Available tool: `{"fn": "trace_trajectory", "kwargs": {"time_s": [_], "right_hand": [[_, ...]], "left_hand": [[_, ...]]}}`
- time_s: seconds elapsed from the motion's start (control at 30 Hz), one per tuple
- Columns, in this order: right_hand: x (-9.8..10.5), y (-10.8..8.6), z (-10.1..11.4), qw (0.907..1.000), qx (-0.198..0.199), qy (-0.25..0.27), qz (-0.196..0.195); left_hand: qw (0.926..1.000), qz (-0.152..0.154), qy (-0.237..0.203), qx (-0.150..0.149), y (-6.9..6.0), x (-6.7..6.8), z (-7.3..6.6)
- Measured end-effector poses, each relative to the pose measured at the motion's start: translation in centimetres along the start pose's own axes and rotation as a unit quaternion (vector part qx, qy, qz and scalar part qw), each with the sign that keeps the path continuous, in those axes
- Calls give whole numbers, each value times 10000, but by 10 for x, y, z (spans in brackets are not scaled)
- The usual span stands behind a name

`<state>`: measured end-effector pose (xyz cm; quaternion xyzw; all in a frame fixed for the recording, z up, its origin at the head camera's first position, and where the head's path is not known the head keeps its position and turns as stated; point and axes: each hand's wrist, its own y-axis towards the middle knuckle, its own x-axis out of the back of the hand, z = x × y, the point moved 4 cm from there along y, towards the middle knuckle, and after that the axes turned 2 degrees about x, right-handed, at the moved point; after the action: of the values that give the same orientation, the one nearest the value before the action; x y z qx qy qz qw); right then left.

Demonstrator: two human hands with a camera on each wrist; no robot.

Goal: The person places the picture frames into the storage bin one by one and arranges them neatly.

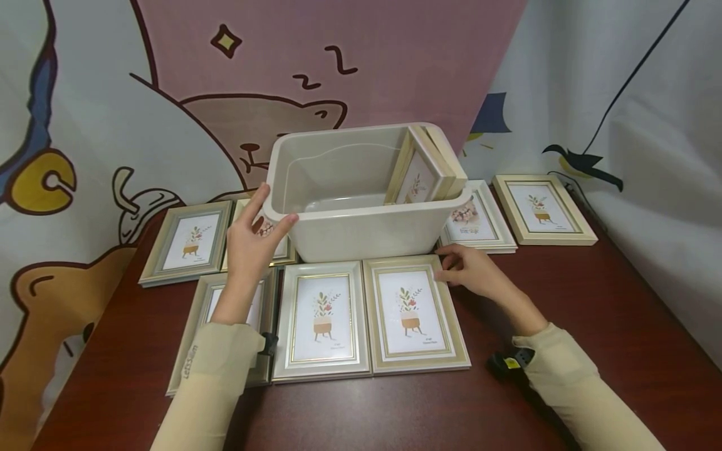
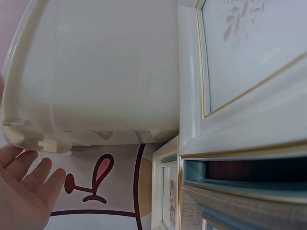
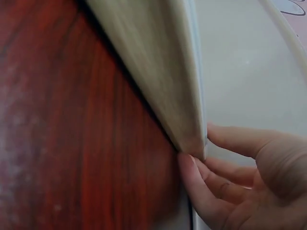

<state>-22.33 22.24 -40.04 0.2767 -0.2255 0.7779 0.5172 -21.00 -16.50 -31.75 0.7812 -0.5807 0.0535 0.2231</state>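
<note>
At the front left corner of the pale plastic bin [image 1: 366, 232], my left hand [image 1: 251, 241] touches the rim with thumb and fingers spread. The left wrist view has this hand [image 2: 29, 191] at lower left, fingers nearly straight by the underside of the bin's rim [image 2: 36, 139]. My right hand [image 1: 476, 269] pinches the upper right corner of a beige-gold picture frame [image 1: 457, 338] lying in front of the bin. Close up, the right hand [image 3: 249, 177] has its thumb and fingers about the corner of that frame [image 3: 158, 67]. Several frames [image 1: 425, 169] stand leaning inside the bin at right.
A silver frame [image 1: 284, 326] lies left of the beige-gold one, beside another under my left forearm. More frames lie at the back left [image 1: 169, 244] and back right [image 1: 575, 235], some partly hidden by the bin. The dark red table [image 1: 423, 413] meets a cartoon-printed cloth [image 1: 395, 62].
</note>
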Motion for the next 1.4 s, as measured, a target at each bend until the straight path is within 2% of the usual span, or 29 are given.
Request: {"fn": "trace_trajectory", "kwargs": {"time_s": [0.17,0.33,0.53,0.7,1.03,1.13,1.33,1.4], "right_hand": [[-2,2,3,9995,-62,-10,302],[-1,2,6,9988,-225,65,429],[6,-3,7,9945,-335,825,552],[16,-9,9,9846,-250,1631,574],[30,-21,15,9744,291,2217,239],[36,-26,20,9673,569,2467,141],[48,-31,34,9382,1251,3226,113],[53,-32,40,9322,1495,3294,96]], "left_hand": [[10000,11,19,3,0,0,-1],[10000,32,-51,2,0,0,-1],[9999,37,-97,10,0,0,-2],[9999,27,-105,19,0,-1,-1],[10000,16,21,-5,0,0,-1],[10000,38,17,-44,0,0,-1],[9999,80,11,-69,0,0,-2],[10000,70,17,-60,0,0,-2]]}}
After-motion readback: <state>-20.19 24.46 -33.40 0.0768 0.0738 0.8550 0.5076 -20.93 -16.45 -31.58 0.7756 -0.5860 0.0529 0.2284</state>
